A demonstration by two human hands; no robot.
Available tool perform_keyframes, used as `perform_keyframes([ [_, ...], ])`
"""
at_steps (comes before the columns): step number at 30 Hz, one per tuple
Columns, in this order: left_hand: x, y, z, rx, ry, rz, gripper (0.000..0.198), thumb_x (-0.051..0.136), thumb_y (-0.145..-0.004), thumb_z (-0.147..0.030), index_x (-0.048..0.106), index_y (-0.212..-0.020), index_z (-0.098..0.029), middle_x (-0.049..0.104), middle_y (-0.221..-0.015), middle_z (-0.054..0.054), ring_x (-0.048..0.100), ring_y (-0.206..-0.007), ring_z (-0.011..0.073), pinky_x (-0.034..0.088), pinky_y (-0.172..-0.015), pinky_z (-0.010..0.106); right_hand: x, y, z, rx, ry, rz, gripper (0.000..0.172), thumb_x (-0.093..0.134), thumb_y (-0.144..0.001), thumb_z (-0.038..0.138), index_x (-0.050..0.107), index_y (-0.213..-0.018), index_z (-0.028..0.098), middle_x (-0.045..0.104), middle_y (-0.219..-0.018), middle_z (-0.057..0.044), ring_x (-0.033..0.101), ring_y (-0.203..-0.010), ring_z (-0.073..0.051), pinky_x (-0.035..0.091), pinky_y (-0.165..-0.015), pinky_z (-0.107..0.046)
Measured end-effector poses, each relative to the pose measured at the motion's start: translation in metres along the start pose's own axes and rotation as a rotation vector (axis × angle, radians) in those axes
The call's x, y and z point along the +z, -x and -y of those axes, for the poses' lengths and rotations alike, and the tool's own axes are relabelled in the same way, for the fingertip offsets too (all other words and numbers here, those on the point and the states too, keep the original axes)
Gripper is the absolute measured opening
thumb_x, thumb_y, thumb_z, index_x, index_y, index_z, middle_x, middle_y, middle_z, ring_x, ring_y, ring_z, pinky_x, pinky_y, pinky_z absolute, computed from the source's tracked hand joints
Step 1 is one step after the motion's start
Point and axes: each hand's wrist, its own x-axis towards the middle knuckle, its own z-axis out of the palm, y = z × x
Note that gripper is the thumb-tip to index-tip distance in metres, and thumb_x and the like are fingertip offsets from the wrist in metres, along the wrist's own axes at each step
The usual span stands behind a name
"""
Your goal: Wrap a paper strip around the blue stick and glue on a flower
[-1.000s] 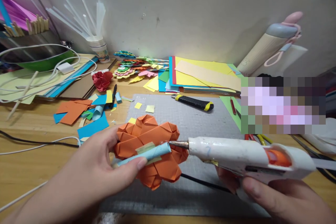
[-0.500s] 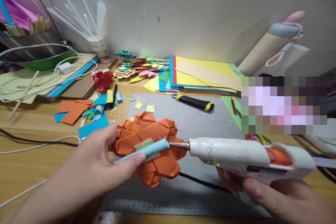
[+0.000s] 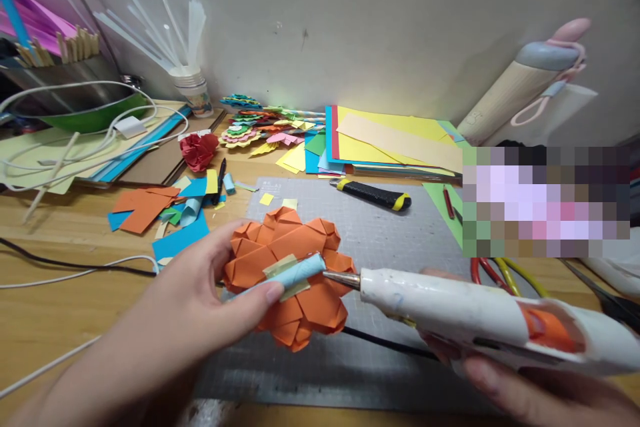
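My left hand is closed around an orange folded-paper flower, its thumb pressing on a light blue rolled paper tube. The tube lies across the flower over a strip of pale yellow paper. In my right hand is a white hot glue gun, pointing left. Its metal nozzle sits right by the tube's open end; whether they touch I cannot tell. Part of my right hand's fingers is hidden behind the gun.
A grey cutting mat lies beneath, with a black-and-yellow utility knife on it. Paper scraps and a red paper flower are at left. Coloured paper sheets and a cup of glue sticks stand behind; pliers lie at right.
The glue gun's rear end has swung lower and to the right, while its nozzle stays near the tube's end. The flower has tilted slightly in my left hand.
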Motion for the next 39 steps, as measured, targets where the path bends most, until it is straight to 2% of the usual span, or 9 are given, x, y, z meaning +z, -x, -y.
perform_keyframes([
  [3, 0.001, 0.001, 0.001, 0.005, 0.004, -0.017, 0.034, 0.064, -0.075, -0.041, 0.060, -0.106, -0.025, 0.074, -0.095, 0.001, 0.070, -0.084, 0.0204, 0.058, -0.068, 0.025, 0.003, -0.010, 0.026, -0.155, 0.108, 0.021, 0.036, 0.067, -0.074, 0.043, 0.071, -0.109, 0.045, 0.071, -0.114, 0.006, 0.068, -0.102, -0.029, 0.053, -0.091, -0.038],
  [8, 0.001, 0.000, 0.000, 0.011, -0.008, -0.003, 0.032, 0.063, -0.076, -0.040, 0.060, -0.105, -0.026, 0.074, -0.092, -0.003, 0.070, -0.079, 0.0189, 0.057, -0.066, 0.024, 0.005, -0.021, 0.045, -0.203, 0.103, 0.130, 0.036, 0.064, -0.078, 0.040, 0.069, -0.113, 0.042, 0.075, -0.101, 0.004, 0.072, -0.086, -0.027, 0.061, -0.076, -0.033],
  [12, 0.001, -0.001, -0.003, 0.030, -0.023, -0.005, 0.029, 0.064, -0.075, -0.037, 0.062, -0.101, -0.025, 0.074, -0.089, -0.003, 0.070, -0.081, 0.0187, 0.057, -0.067, 0.024, 0.004, -0.017, 0.038, -0.139, 0.161, 0.034, 0.040, 0.064, -0.076, 0.046, 0.068, -0.115, 0.044, 0.074, -0.107, 0.006, 0.068, -0.101, -0.030, 0.056, -0.086, -0.036],
  [15, 0.002, 0.000, -0.003, 0.016, 0.007, -0.001, 0.030, 0.063, -0.076, -0.036, 0.062, -0.103, -0.024, 0.074, -0.090, -0.002, 0.070, -0.080, 0.0194, 0.058, -0.068, 0.026, 0.002, -0.011, 0.025, -0.092, 0.143, 0.052, 0.043, 0.065, -0.074, 0.049, 0.067, -0.117, 0.044, 0.071, -0.115, 0.006, 0.063, -0.112, -0.033, 0.048, -0.096, -0.040],
  [18, 0.002, 0.000, -0.001, 0.023, 0.047, 0.007, 0.033, 0.062, -0.076, -0.036, 0.060, -0.107, -0.025, 0.074, -0.097, -0.001, 0.070, -0.084, 0.0206, 0.058, -0.070, 0.027, -0.001, -0.003, 0.009, 0.004, 0.109, -0.003, 0.040, 0.068, -0.070, 0.051, 0.073, -0.109, 0.041, 0.071, -0.116, 0.003, 0.057, -0.119, -0.034, 0.048, -0.095, -0.040],
  [22, 0.003, 0.002, 0.003, 0.023, 0.013, -0.002, 0.036, 0.063, -0.077, -0.037, 0.057, -0.111, -0.028, 0.072, -0.102, -0.002, 0.069, -0.094, 0.0208, 0.057, -0.079, 0.028, 0.000, -0.004, 0.004, 0.089, -0.215, -0.031, 0.039, 0.065, -0.074, 0.052, 0.073, -0.109, 0.036, 0.072, -0.115, -0.004, 0.061, -0.114, -0.035, 0.052, -0.090, -0.042],
  [29, 0.013, 0.003, -0.001, 0.051, 0.058, 0.089, 0.042, 0.064, -0.080, -0.033, 0.054, -0.121, -0.026, 0.067, -0.117, 0.004, 0.064, -0.108, 0.0230, 0.055, -0.087, 0.032, 0.024, -0.028, 0.027, 0.169, -0.776, 0.229, 0.025, 0.058, -0.085, 0.046, 0.075, -0.099, 0.034, 0.074, -0.109, -0.005, 0.070, -0.097, -0.028, 0.056, -0.081, -0.035],
  [35, 0.028, 0.006, 0.001, 0.014, 0.072, 0.194, 0.036, 0.061, -0.080, -0.026, 0.055, -0.115, -0.025, 0.069, -0.105, 0.001, 0.066, -0.093, 0.0196, 0.056, -0.079, 0.029, 0.037, -0.030, 0.034, 0.241, -0.996, 0.414, 0.034, 0.054, -0.088, 0.049, 0.074, -0.104, 0.028, 0.076, -0.099, -0.006, 0.066, -0.106, -0.026, 0.049, -0.092, -0.040],
  [39, 0.034, 0.004, 0.005, -0.008, 0.080, 0.205, 0.042, 0.060, -0.080, -0.026, 0.053, -0.121, -0.024, 0.068, -0.106, 0.003, 0.066, -0.095, 0.0218, 0.055, -0.077, 0.032, 0.041, -0.038, 0.038, 0.312, -1.104, 0.445, 0.029, 0.058, -0.087, 0.043, 0.073, -0.107, 0.027, 0.073, -0.111, -0.005, 0.062, -0.114, -0.026, 0.044, -0.099, -0.043],
])
